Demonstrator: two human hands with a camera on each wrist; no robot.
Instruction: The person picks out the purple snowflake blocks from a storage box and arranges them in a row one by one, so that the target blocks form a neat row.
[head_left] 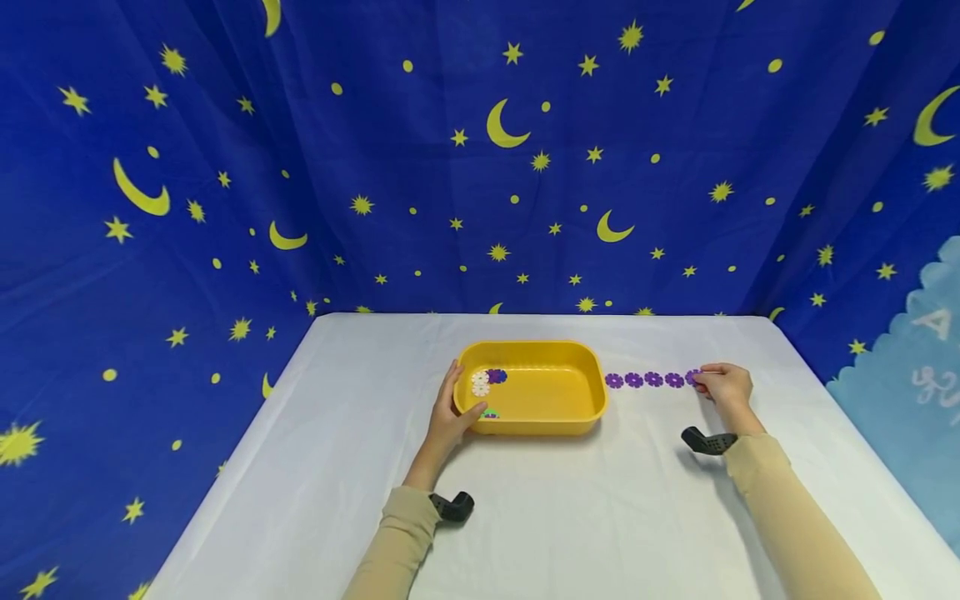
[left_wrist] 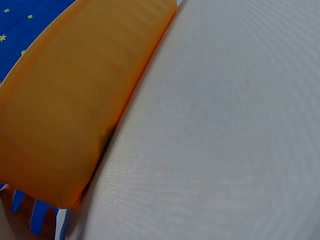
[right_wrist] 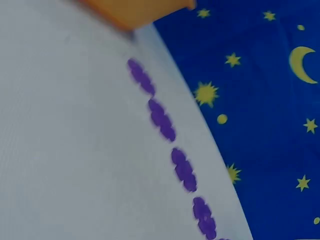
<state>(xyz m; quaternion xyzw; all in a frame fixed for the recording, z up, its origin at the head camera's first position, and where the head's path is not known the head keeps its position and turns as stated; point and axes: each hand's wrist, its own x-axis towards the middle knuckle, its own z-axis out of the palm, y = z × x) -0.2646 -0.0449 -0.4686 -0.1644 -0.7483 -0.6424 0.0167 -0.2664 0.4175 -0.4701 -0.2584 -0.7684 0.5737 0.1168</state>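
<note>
My left hand point(head_left: 447, 417) grips the left end of a yellow plastic basin point(head_left: 551, 427), its thumb over the near rim and its fingers along the outer left wall. Inside lie a few snowflake-shaped building discs: white discs point(head_left: 480, 384), a dark blue and purple cluster point(head_left: 497, 376) and a green-edged one point(head_left: 490, 413) partly behind the near rim. Right of the basin, purple snowflake discs point(head_left: 654, 379) lie flat in a straight row. At the row's right end my right hand point(head_left: 726, 385) pinches another purple disc point(head_left: 692, 377), partly covered by the fingertips.
A white cloth covers the table point(head_left: 555, 517). Blue curtains point(head_left: 420, 167) with yellow moons and stars stand behind and at both sides. A light blue panel with white letters point(head_left: 918, 392) hangs at the right. Each wrist carries a black camera mount point(head_left: 453, 507).
</note>
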